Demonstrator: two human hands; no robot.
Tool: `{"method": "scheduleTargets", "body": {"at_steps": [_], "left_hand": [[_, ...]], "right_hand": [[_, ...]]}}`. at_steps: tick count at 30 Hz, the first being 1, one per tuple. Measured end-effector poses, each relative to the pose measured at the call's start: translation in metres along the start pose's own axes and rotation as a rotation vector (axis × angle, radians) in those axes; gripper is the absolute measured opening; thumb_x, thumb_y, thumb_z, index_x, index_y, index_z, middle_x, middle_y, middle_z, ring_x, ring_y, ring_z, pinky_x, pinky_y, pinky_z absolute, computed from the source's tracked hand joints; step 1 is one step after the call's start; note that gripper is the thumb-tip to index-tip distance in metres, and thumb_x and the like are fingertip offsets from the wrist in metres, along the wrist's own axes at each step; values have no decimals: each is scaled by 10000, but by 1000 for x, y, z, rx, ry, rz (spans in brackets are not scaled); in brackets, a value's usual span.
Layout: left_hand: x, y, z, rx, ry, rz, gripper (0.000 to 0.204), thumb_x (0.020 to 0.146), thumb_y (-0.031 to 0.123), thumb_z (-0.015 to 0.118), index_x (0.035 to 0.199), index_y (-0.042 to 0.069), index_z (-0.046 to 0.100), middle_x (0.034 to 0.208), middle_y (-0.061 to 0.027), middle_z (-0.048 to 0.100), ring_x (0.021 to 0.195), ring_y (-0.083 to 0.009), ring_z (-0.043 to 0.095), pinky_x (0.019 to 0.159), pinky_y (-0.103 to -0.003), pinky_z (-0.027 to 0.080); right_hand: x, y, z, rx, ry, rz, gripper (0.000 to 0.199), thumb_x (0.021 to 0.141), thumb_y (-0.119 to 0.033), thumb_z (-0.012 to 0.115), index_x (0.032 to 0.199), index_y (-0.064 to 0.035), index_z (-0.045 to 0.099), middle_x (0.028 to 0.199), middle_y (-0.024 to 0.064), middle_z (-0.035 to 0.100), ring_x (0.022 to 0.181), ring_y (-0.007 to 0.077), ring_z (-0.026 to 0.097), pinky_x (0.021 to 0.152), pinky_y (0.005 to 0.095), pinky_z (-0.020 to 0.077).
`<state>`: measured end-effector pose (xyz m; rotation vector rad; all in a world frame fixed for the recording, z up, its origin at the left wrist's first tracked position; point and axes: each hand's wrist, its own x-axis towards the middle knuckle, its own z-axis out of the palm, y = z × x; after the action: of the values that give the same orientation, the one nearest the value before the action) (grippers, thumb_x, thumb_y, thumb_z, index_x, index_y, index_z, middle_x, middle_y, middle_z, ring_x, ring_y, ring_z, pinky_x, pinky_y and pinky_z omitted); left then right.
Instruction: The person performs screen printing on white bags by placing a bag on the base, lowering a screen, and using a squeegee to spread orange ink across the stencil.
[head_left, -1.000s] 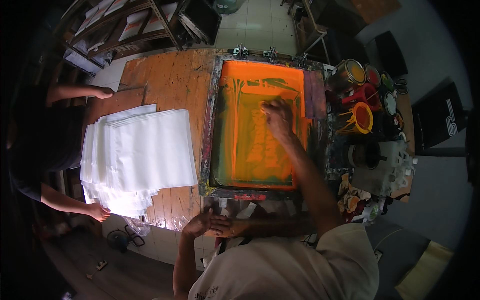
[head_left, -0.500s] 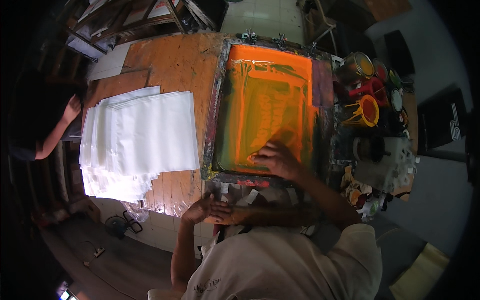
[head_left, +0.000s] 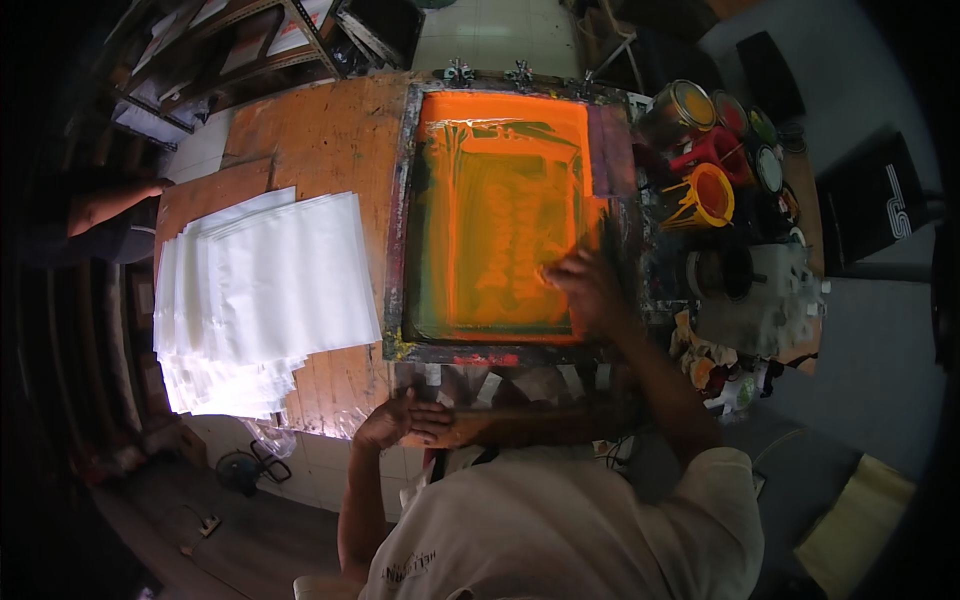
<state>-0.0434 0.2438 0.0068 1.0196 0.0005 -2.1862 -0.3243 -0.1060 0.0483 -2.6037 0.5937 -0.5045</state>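
Observation:
A screen-printing frame (head_left: 397,230) lies on the bench in front of me, its mesh (head_left: 490,250) smeared with orange ink, thickest along the far edge and the right side. Over the right part of the mesh is my right hand (head_left: 588,285), slightly blurred, its fingers drawn together. A small orange-stained bit shows at the fingertips; what it is cannot be told. My left hand (head_left: 408,420) rests on the near edge of the bench (head_left: 500,428), fingers stretched out, holding nothing. Left of the frame lies a fanned stack of white sheets (head_left: 290,275).
Several ink cans (head_left: 690,105) crowd the bench's right side, with an orange-filled yellow tub (head_left: 712,200) and crumpled stained scraps (head_left: 700,365). Metal clamps (head_left: 519,73) sit at the frame's far edge. Another person's arm (head_left: 115,203) reaches in at far left. A shelf rack (head_left: 230,55) stands behind.
My right hand has moved away from me and to the right across the mesh. The left hand stays on the bench edge. At far left the other person's arm has shifted; the whole view has turned slightly.

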Motion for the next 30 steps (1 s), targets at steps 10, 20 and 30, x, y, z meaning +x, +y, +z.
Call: {"method": "scheduleTargets", "body": {"at_steps": [10,20,30], "left_hand": [[0,7,10,21,76,18,792,1067,603,345,1372,-110,508,1311,-306,636,1156,-408,671,943,-513,551],[0,1,6,39,117,-7,823,1057,631,340,1375,-114,485,1283,-311,650,1163,-410,670,936,-510,550],[1,4,1,11,0,55,761,1053,606,393,1336,-82,552,1295,-291,651,1173,-396,672,928,-500,563]], "right_hand": [[114,52,47,-295,243,211,320,720,19,675,1006,-112,736,959,63,658,958,288,609,832,437,505],[142,103,32,-319,334,171,227,760,-38,662,939,-137,761,897,65,669,1004,285,617,832,441,521],[-35,6,16,-74,68,21,314,755,-34,693,1058,-100,742,958,73,651,960,301,582,835,455,480]]}}
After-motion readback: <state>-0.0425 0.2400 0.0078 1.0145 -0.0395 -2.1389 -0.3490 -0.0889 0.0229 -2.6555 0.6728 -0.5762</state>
